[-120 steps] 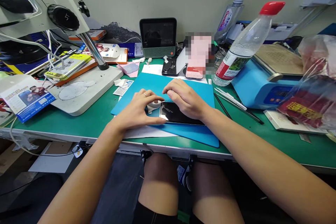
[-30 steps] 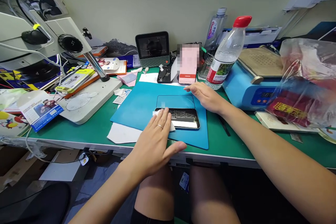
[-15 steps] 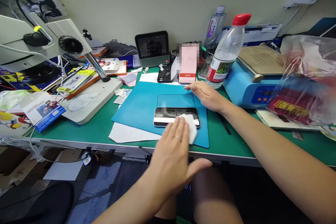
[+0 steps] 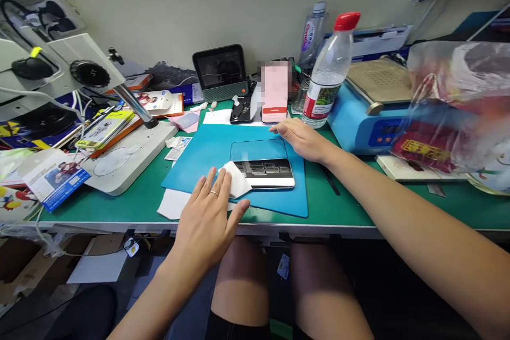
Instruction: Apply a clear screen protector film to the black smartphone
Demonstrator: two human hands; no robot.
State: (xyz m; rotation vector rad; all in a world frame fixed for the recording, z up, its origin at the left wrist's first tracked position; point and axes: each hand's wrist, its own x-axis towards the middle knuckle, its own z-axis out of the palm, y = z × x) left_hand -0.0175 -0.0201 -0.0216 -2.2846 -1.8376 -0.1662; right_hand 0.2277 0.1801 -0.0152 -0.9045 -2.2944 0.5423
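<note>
A phone (image 4: 274, 174) lies face up on a blue mat (image 4: 191, 155), its glossy screen mirroring dark stripes. At its left end is a white wipe (image 4: 238, 180), folded and partly covering the phone. My left hand (image 4: 209, 212), a ring on one finger, presses the wipe with outstretched fingers and carries it along. Directly behind the phone lies a clear pane (image 4: 258, 150) with a thin dark outline, which looks like a screen protector. My right hand (image 4: 300, 138) rests beside the pane's far right corner, fingers loosely stretched and nothing visible in them.
A red-capped bottle (image 4: 329, 77) stands behind my right hand, beside a blue machine with a metal plate (image 4: 353, 117). A plastic bag (image 4: 442, 111) sits farther right. Left are a microscope stand (image 4: 131, 162) and stacked boxes. A small display (image 4: 220, 71) and a pink-screened phone (image 4: 274, 90) stand behind.
My left hand has slid the wipe from the phone's right end to its left end. My right hand stays by the mat's right side. The view has shifted slightly.
</note>
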